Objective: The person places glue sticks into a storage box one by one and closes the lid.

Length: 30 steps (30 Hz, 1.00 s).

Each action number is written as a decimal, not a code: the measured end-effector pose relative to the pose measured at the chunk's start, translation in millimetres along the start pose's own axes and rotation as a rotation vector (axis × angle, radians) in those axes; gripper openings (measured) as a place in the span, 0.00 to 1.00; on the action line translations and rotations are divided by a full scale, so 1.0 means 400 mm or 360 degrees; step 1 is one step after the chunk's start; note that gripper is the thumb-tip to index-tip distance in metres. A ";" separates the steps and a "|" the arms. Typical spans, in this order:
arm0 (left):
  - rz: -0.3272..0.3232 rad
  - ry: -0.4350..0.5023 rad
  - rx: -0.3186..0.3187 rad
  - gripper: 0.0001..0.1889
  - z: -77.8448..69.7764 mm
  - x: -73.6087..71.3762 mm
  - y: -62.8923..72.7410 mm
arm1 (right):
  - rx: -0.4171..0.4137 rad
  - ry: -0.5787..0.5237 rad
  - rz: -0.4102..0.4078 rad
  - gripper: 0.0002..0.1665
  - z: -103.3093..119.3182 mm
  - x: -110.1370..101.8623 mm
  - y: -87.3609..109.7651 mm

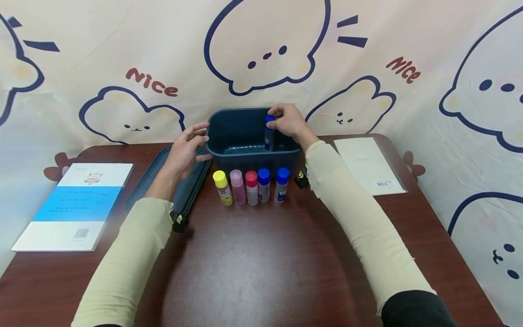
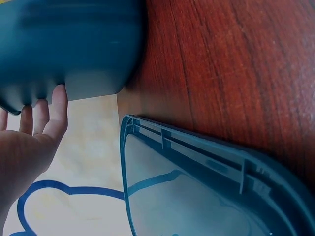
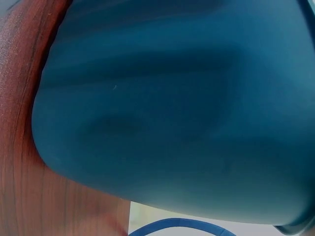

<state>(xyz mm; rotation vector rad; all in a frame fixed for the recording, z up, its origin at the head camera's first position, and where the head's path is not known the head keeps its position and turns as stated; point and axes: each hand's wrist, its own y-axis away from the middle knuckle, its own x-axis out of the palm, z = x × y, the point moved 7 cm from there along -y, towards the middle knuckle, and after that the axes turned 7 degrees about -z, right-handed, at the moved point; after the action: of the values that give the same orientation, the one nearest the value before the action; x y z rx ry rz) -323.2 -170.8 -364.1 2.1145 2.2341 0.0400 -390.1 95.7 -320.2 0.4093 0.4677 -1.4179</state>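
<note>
A dark teal plastic bin stands at the back of the table, its opening upward. My right hand reaches over its right rim and pinches a blue-capped glue stick upright inside it. At the bin's left end is my left hand, fingers spread; in the left wrist view its fingertips rest against the bin's wall. In front of the bin stand several glue sticks in a row: a yellow-capped one, a pink one, a red-capped one and blue-capped ones.
The bin's teal lid lies on the table beneath my left forearm. A white and blue book lies at the left, a pale notebook at the right. Behind the table hangs a printed cloth.
</note>
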 end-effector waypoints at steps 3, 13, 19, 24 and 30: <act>0.0000 -0.0004 0.0003 0.22 0.001 0.003 -0.001 | 0.0007 -0.0003 -0.0009 0.20 -0.002 -0.003 0.000; 0.0001 0.0005 0.0017 0.22 -0.004 0.003 -0.001 | -0.0025 -0.0029 -0.0019 0.21 0.005 -0.008 -0.001; 0.0011 0.0004 0.0005 0.22 -0.001 0.002 0.000 | -0.0067 -0.0017 -0.0028 0.23 0.021 -0.021 0.006; -0.0006 -0.0001 0.0012 0.22 -0.001 -0.003 0.001 | -0.0111 -0.0043 -0.0038 0.26 0.033 -0.034 0.005; -0.0002 -0.0005 -0.0002 0.22 0.003 0.001 -0.001 | -0.0111 -0.0044 -0.0040 0.27 0.028 -0.044 0.007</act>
<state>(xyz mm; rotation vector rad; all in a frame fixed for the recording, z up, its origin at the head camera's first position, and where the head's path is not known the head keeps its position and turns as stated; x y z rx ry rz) -323.5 -170.5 -365.2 2.1116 2.2331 0.0381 -388.2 104.7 -301.4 0.3282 0.4996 -1.4257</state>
